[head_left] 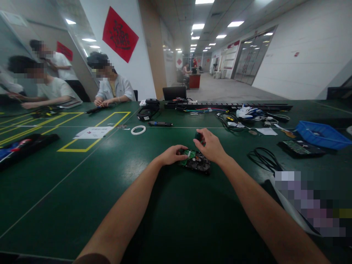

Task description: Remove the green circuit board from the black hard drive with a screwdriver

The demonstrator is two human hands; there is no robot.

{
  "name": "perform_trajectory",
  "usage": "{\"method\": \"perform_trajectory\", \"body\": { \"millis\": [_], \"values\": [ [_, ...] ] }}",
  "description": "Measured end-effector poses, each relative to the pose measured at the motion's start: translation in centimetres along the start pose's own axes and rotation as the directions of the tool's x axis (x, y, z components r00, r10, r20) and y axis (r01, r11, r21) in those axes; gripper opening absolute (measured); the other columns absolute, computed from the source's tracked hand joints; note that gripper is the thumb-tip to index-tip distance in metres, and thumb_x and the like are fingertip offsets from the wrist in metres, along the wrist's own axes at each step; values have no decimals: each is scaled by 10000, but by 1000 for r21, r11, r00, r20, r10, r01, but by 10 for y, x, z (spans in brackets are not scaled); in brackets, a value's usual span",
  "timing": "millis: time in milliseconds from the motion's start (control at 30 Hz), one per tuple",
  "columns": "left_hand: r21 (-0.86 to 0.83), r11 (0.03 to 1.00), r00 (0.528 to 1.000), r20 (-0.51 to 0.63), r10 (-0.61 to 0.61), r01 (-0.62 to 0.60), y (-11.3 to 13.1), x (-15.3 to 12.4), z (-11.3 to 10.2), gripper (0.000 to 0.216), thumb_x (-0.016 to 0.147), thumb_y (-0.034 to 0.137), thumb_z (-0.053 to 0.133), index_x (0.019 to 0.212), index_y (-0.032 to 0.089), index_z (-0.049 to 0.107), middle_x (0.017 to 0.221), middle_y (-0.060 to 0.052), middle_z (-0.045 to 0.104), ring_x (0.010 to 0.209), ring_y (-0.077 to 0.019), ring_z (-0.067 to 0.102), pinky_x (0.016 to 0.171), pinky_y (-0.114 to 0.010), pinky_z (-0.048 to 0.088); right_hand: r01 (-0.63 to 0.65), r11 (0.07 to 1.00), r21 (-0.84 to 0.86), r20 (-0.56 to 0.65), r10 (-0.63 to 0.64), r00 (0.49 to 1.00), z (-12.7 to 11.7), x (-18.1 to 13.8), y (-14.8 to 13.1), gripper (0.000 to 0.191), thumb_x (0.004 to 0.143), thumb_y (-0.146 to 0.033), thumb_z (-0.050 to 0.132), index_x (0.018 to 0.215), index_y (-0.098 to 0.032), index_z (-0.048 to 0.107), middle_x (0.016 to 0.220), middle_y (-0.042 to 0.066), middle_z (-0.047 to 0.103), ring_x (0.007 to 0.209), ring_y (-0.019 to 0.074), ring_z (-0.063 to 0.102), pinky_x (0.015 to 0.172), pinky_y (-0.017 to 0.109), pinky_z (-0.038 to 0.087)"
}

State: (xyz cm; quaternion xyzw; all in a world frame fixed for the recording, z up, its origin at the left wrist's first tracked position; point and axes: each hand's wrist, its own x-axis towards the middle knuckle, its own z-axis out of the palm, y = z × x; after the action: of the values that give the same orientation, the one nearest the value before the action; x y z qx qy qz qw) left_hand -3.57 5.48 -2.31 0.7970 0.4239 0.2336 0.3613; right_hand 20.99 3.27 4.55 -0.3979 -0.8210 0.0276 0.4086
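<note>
On the green table in front of me lies a black, flat device with a green circuit board [200, 163], its inner parts exposed. My left hand [172, 155] grips its left end, thumb on the board and fingers along the far edge. Raised just above the device's far right corner, my right hand [211, 146] pinches a small dark cylindrical piece [197, 135] between thumb and fingers. This piece looks like a short knob or handle; its exact kind and lower end cannot be made out.
A white ring [138, 130] and a dark pen-like tool [160, 124] lie beyond my left hand. To the right are a black cable [262, 159], another circuit-board device [299, 147] and a blue tray [321, 135]. Black rails [233, 106] line the back; people sit at far left.
</note>
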Motion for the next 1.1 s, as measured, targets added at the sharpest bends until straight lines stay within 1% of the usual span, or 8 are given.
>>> {"method": "perform_trajectory", "body": {
  "millis": [167, 300, 467, 633, 800, 900, 1000, 1100],
  "values": [
    [4, 1000, 1000, -12, 4, -4, 0, -1, 0, 648, 823, 558, 729, 1353, 203, 613, 806, 4, 579, 686, -146, 523, 611, -258, 409, -27, 999, 18, -23, 27, 999, 4, -2, 4, 401, 939, -294, 589, 1322, -218, 500, 1214, 141, 651, 934, 271, 696, 811, 431, 581],
    [-2, 1000, 1000, -4, 3, -3, -1, -1, 0, 670, 821, 570, 728, 1367, 205, 601, 783, 13, 570, 657, -140, 511, 596, -257, 403, -51, 999, -4, 1, 51, 999, 2, -2, 4, 430, 936, -317, 607, 1337, -201, 507, 1142, 135, 700, 908, 277, 714, 798, 420, 580],
    [-1, 1000, 1000, -9, 7, -7, -2, 0, 0, 667, 821, 563, 729, 1365, 199, 602, 784, 11, 571, 661, -142, 518, 599, -257, 404, -25, 999, -29, 1, 25, 1000, -1, -1, -1, 414, 950, -312, 578, 1343, -198, 519, 1096, 118, 727, 934, 273, 713, 829, 399, 564],
    [13, 1000, 1000, -13, -6, 6, 0, 0, 0, 656, 820, 544, 734, 1362, 200, 606, 809, 3, 586, 678, -144, 523, 615, -257, 407, -48, 997, -59, -41, 46, 998, 0, -1, 1, 349, 947, -321, 597, 1267, -195, 538, 1144, 138, 695, 915, 269, 700, 811, 403, 555],
    [5, 1000, 1000, 2, -25, 25, 0, 0, 0, 671, 822, 547, 732, 1378, 199, 591, 758, 18, 559, 637, -138, 507, 582, -255, 383, -69, 996, -60, -65, 65, 996, 1, 0, 6, 298, 942, -347, 630, 1199, -211, 567, 1098, 125, 690, 872, 263, 680, 770, 410, 552],
    [2, 1000, 1000, 0, -16, 16, 0, 0, 0, 662, 825, 536, 733, 1377, 199, 591, 763, 18, 556, 644, -137, 506, 589, -255, 383, -44, 998, -54, -62, 40, 997, -1, 0, 4, 298, 949, -365, 623, 1202, -215, 579, 1110, 123, 686, 905, 269, 674, 790, 417, 553],
    [8, 1000, 1000, -3, -13, 13, 1, -1, -1, 655, 823, 543, 732, 1366, 200, 601, 768, 17, 550, 658, -139, 508, 601, -258, 387, -17, 998, -61, -55, 13, 998, -1, -1, 1, 314, 959, -326, 590, 1250, -209, 568, 1159, 133, 675, 942, 274, 668, 851, 434, 544],
    [11, 1000, 1000, -6, -18, 18, 2, -1, -1, 665, 821, 552, 732, 1369, 199, 598, 765, 18, 549, 657, -140, 505, 598, -258, 384, -46, 997, -64, -67, 41, 997, 1, -1, 2, 331, 949, -291, 580, 1263, -191, 548, 1177, 144, 661, 908, 268, 665, 847, 434, 540]
  ]
}}
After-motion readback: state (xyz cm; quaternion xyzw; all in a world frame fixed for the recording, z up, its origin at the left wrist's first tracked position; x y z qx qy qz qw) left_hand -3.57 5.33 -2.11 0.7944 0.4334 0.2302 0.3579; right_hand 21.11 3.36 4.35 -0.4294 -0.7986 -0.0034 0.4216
